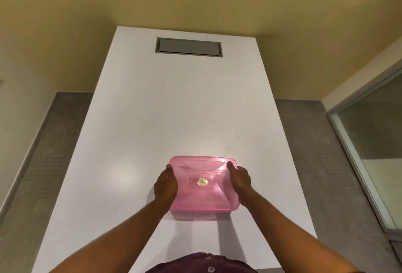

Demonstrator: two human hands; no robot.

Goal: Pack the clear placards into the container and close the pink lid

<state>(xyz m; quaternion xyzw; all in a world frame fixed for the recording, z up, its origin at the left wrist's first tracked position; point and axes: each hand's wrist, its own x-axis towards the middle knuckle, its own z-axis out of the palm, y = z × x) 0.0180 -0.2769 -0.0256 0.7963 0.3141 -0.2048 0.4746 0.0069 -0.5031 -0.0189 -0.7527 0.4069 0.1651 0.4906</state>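
Observation:
A translucent pink lid (204, 194) with a small gold sticker at its centre lies flat on top of the container, near the front of the white table (174, 109). The container under it is almost hidden; only a thin clear edge shows below the lid's near side. My left hand (165, 185) grips the lid's left edge, thumb on top. Along the right edge my right hand (239, 183) holds it the same way. No clear placards are visible; the tinted lid hides whatever is inside.
A grey recessed hatch (188, 47) is set into the table's far end. Grey floor runs along both sides of the table. A glass panel in a pale frame (369, 142) stands at the right. A yellow wall lies beyond.

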